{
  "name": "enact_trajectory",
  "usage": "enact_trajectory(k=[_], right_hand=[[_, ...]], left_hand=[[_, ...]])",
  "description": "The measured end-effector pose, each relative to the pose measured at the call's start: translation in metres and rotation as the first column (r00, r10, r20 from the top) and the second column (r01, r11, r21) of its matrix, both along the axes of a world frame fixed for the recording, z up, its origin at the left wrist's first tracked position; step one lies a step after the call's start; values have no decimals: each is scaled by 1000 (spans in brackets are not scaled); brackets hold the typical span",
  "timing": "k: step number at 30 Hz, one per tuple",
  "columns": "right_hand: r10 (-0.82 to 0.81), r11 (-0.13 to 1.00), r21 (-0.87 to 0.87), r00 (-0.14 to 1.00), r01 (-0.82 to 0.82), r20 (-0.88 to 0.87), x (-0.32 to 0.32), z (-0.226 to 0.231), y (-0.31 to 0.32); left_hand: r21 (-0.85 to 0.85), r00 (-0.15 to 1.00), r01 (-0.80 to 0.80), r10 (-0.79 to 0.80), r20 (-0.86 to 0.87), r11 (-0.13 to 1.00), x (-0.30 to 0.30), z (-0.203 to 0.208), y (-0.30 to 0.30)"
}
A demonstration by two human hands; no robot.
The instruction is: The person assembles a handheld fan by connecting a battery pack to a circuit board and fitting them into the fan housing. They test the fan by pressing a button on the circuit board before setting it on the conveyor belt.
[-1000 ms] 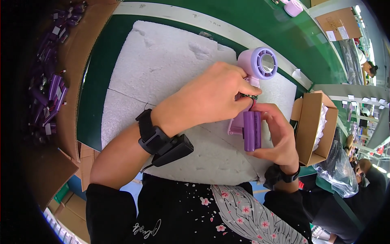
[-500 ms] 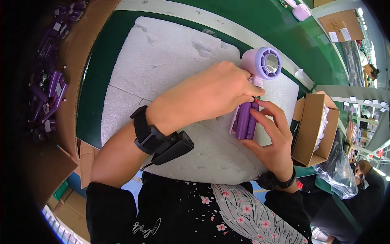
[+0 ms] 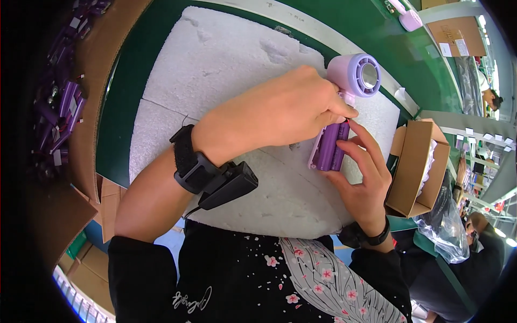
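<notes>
Here at the centre, a foam sheet (image 3: 226, 75) is laid on the bench (image 3: 358, 24), and over its right-hand part the handheld fan (image 3: 344, 75) is placed, head to the far end, with a battery pack (image 3: 329, 148) set along the handle shell (image 3: 313, 155) on the near side. That pack is flanked now by the left hand (image 3: 301, 107) at its far end and the right hand (image 3: 369, 180) to its right. Away left, more packs (image 3: 67, 107) are piled in a carton (image 3: 89, 97), another carton (image 3: 406, 172) is stationed right of the foam, and a second fan (image 3: 411, 20) is set well beyond, far right.
</notes>
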State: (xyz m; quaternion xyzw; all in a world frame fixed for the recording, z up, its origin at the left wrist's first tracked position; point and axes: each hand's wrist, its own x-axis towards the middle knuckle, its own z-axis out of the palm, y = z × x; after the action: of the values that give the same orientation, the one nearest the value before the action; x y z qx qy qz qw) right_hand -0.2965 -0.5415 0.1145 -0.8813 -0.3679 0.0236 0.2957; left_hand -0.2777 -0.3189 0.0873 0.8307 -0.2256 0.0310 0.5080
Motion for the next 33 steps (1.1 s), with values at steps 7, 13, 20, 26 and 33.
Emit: enact_trajectory(k=[7, 13, 20, 26, 33], right_hand=[[-48, 998, 31, 995, 51, -91, 5, -7, 5], [-150, 988, 17, 973, 155, -175, 11, -4, 18], [-112, 988, 79, 974, 130, -200, 18, -16, 10], [-173, 968, 147, 963, 205, -208, 30, -8, 20], [-142, 984, 67, 946, 168, -291, 30, -4, 11]], left_hand=[[-53, 971, 36, -47, -234, 998, 0, 3, 4], [-62, 933, 56, -74, -351, 997, 3, 12, 6], [-140, 894, -3, -60, -444, 990, -2, -1, 2], [-122, 950, 26, -63, -307, 992, -3, 0, -1], [-165, 969, 35, -74, -237, 986, -2, -1, -2]])
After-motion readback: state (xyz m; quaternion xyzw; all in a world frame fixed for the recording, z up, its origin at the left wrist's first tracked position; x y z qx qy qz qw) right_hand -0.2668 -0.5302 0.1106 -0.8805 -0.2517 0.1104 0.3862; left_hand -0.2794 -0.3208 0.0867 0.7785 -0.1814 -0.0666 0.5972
